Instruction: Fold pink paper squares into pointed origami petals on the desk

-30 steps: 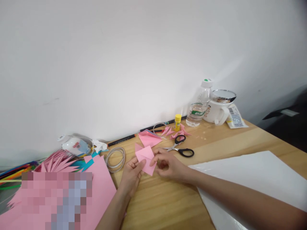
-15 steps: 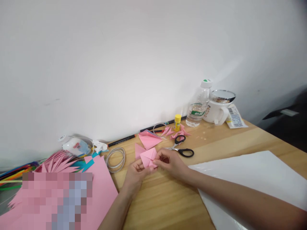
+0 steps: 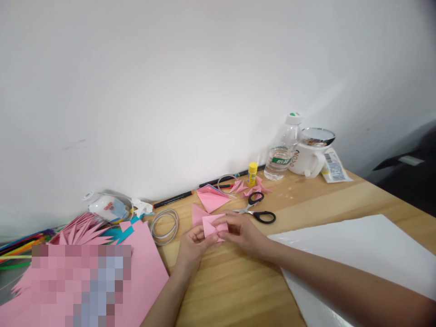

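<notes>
Between the forearms point(image 3: 306, 268) at lower centre, open tabletop point(image 3: 218, 295) is found. Right of centre, a free lane is bounded below by the white panel point(image 3: 361, 254) and above by the bottle point(image 3: 279, 160) and mug point(image 3: 304, 161); its left end is blocked by scissors point(image 3: 264, 217). Lower left is obstructed by pink paper point(image 3: 145, 259).

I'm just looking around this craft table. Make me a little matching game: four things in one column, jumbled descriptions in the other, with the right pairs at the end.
Things
1. Left hand and right hand
2. Scissors
3. Glue stick
4. Bottle

Descriptions
A. Clear, with a green label, beside the white mug
B. Holding a small piece of pink paper
C. Upright, with a yellow cap
D. Lying on the table, with black handles

Right pairs: 1-B, 2-D, 3-C, 4-A
</notes>
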`<state>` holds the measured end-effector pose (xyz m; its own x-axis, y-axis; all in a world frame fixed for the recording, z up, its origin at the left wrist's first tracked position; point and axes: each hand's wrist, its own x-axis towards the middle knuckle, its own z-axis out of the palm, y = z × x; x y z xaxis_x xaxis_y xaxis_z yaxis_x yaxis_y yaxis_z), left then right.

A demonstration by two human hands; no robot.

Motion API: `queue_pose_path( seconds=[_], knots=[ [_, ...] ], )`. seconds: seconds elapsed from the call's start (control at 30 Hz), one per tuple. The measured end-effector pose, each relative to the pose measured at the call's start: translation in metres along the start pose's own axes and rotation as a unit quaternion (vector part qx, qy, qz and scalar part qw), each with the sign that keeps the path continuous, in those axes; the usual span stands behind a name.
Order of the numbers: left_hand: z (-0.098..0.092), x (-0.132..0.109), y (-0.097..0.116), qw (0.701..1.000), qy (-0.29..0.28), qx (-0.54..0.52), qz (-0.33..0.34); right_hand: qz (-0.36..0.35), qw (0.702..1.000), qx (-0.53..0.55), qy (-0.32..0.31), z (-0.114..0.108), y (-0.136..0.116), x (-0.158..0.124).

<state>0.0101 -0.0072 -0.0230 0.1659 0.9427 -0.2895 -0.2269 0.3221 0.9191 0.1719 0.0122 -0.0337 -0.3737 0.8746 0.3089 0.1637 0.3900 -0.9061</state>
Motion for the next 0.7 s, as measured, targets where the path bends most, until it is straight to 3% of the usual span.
queue_pose_path(
  seconds=[0.2, 0.7],
  knots=[
    [0.0037, -0.0034, 0.0059, 1.000, 0.013, -0.018, 0.009, 0.016, 0.999, 0.027, 0.030, -0.0009, 0.0041, 0.0003],
    [0.0035, -0.0031, 0.0051, 1.000, 0.022, -0.011, -0.005, 0.033, 0.999, 0.011, 0.019, -0.0015, 0.0029, 0.0005]
  ],
)
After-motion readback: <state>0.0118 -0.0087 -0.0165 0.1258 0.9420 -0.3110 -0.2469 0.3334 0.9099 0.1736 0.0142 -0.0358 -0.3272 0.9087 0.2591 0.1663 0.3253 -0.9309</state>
